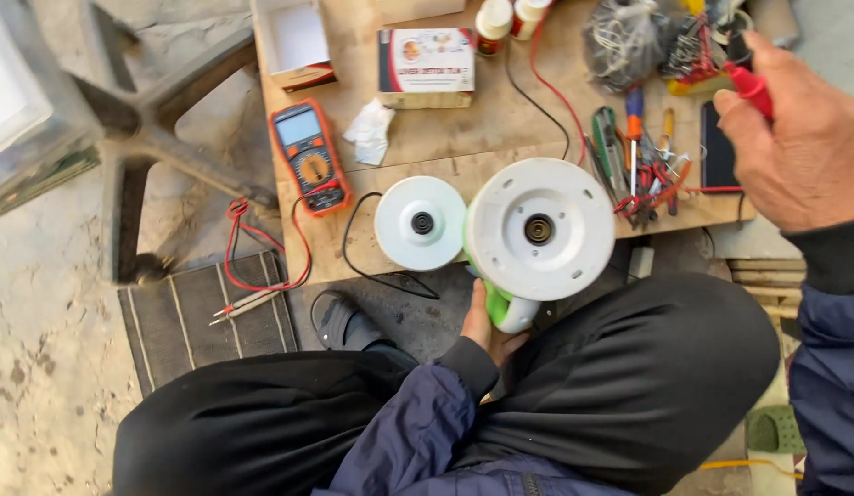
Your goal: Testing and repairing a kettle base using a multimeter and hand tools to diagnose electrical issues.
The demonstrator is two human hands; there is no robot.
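Low wooden workboard (500, 129) on concrete floor, head view. Left hand (487, 326) just below the board's near edge, fingers curled round the green handle of a white round appliance (540, 230), underside up. Right hand (799, 138) over the board's right end, fingers closed on a red-handled tool (750, 87). Orange multimeter (308, 156) at the board's left, white disc (421, 223) beside the appliance

Rough, stained concrete floor (41, 367) fills the left of the frame in daylight; a dark ribbed mat (202, 317) lies lower left, beside a low wooden bench (482, 138) at upper centre.
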